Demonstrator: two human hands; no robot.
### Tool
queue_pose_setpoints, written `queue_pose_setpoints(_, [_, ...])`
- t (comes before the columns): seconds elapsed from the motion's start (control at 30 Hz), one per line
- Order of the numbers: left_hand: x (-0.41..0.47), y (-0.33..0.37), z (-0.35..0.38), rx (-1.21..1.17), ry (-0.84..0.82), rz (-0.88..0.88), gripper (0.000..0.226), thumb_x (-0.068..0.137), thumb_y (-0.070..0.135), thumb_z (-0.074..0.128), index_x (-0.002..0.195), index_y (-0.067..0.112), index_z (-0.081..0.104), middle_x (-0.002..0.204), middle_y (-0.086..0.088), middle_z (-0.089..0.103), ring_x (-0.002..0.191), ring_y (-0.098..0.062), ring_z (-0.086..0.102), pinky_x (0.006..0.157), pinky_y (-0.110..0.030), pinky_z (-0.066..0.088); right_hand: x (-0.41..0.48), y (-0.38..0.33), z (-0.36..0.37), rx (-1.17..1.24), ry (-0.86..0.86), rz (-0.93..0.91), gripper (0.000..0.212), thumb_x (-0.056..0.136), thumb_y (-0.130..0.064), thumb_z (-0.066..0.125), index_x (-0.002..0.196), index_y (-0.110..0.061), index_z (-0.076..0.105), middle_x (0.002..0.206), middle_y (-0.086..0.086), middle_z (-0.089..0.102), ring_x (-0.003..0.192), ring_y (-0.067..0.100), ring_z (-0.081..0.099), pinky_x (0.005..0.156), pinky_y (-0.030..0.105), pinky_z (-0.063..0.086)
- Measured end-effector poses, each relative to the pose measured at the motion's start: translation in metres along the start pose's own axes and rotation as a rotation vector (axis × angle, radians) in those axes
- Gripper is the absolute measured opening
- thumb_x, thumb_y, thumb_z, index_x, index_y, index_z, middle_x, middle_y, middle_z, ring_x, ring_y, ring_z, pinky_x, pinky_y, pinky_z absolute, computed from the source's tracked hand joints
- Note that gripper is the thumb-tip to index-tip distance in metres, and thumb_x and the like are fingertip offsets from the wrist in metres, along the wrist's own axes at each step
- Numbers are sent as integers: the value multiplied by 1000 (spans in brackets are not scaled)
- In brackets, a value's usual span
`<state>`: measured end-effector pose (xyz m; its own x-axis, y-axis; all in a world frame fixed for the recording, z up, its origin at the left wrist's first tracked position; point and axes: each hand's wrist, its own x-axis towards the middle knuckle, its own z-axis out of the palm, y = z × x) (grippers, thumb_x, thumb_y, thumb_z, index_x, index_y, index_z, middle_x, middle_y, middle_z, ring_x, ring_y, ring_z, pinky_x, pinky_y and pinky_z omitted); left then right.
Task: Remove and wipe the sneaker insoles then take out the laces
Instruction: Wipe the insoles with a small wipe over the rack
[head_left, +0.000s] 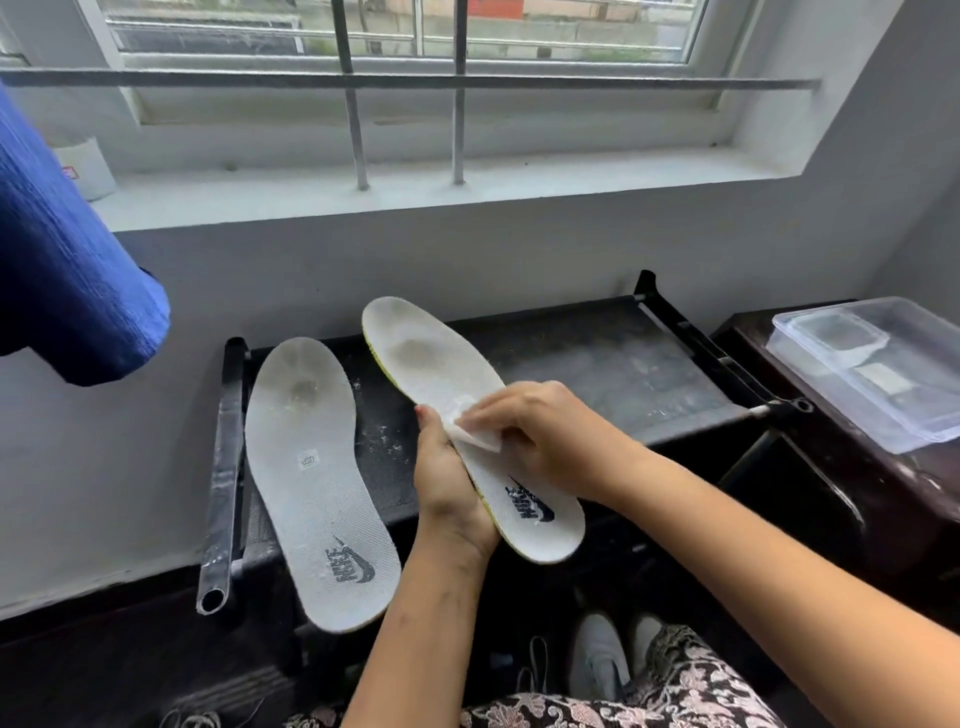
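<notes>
Nearest me, the sneakers (597, 660) wait on the floor. Above them my left hand (452, 493) grips the held insole (431, 358) by its edge while my right hand (540, 436) pinches a wipe (475, 434) against its middle. I judge wiping is under way, and the stained toe comes next. The second insole (311, 467) lies along the left edge of the rack (623, 364). Far right, a lidded clear box (883, 374) holds something pale I can't identify.

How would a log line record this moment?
step: wiping | left hand grips white foam insole | right hand holds thin white wipe on it | second white insole lies on black rack
</notes>
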<state>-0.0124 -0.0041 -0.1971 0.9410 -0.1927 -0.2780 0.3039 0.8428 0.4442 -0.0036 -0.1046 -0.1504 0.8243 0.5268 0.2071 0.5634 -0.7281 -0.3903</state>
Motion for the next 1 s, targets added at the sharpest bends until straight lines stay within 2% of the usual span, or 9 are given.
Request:
queue_pose_setpoints(0.1, [2, 1, 4, -70, 42, 36, 70, 94, 61, 17, 103, 8, 63, 92, -16, 71, 79, -25, 70, 87, -38, 51, -25, -1, -11, 117, -46, -52, 35, 72, 4, 52, 93, -11, 76, 101, -1, 74, 101, 6, 61, 100, 16, 38])
queue_pose_setpoints(0.23, [5, 0, 5, -124, 127, 141, 67, 95, 62, 11, 103, 19, 62, 88, -10, 72, 70, -21, 70, 86, -39, 47, -46, 20, -45, 0, -277, 106, 32, 75, 3, 64, 88, -24, 77, 100, -9, 73, 98, 3, 65, 91, 22, 48])
queue_pose_setpoints(0.33, [3, -3, 7, -96, 148, 161, 67, 95, 62, 9, 111, 20, 59, 91, -10, 70, 58, -19, 69, 81, -38, 46, -45, 33, -65, -90, 28, 208, 29, 76, 7, 63, 87, -16, 77, 97, -1, 74, 96, 12, 67, 89, 17, 45])
queue_pose_setpoints(0.43, [6, -5, 8, -117, 130, 150, 72, 94, 64, 11, 128, 16, 51, 98, -12, 64, 76, -23, 66, 82, -41, 46, -34, 13, -46, 0, 293, 211, 35, 76, 10, 61, 95, -15, 76, 100, 0, 74, 95, 8, 65, 88, 12, 43])
queue_pose_setpoints(0.57, [8, -3, 6, -195, 130, 133, 70, 94, 64, 15, 137, 17, 45, 119, -14, 60, 106, -29, 58, 93, -45, 45, -41, -14, -4, 171, 142, 99, 24, 75, -8, 59, 87, -18, 77, 92, -1, 75, 92, 12, 65, 89, 20, 48])
queue_pose_setpoints(0.67, [6, -3, 5, -136, 147, 150, 66, 93, 64, 12, 136, 25, 43, 120, -7, 60, 120, -24, 54, 98, -57, 42, -64, 13, -12, 120, 53, 275, 30, 70, 3, 63, 78, -22, 76, 90, 0, 73, 96, 17, 64, 91, 29, 48])
queue_pose_setpoints(0.77, [3, -5, 8, -143, 152, 163, 60, 95, 62, 14, 131, 26, 47, 114, -4, 60, 118, -22, 56, 96, -58, 43, -71, 30, -31, -142, 221, 469, 36, 74, 6, 55, 74, -25, 73, 96, -1, 68, 97, 15, 60, 90, 33, 48])
queue_pose_setpoints(0.87, [5, -5, 10, -148, 150, 157, 61, 96, 60, 14, 129, 23, 49, 97, -6, 70, 107, -23, 59, 91, -50, 46, -55, 3, -32, 56, 396, 361, 32, 74, 9, 58, 78, -17, 76, 95, -7, 70, 92, 4, 60, 90, 14, 43])
queue_pose_setpoints(1.0, [8, -4, 5, -156, 129, 102, 63, 94, 64, 15, 122, 24, 54, 99, -10, 68, 102, -26, 59, 89, -52, 47, -56, -8, -16, 180, -33, 230, 38, 66, 10, 55, 75, -20, 77, 90, -5, 74, 89, 4, 66, 88, 18, 48])
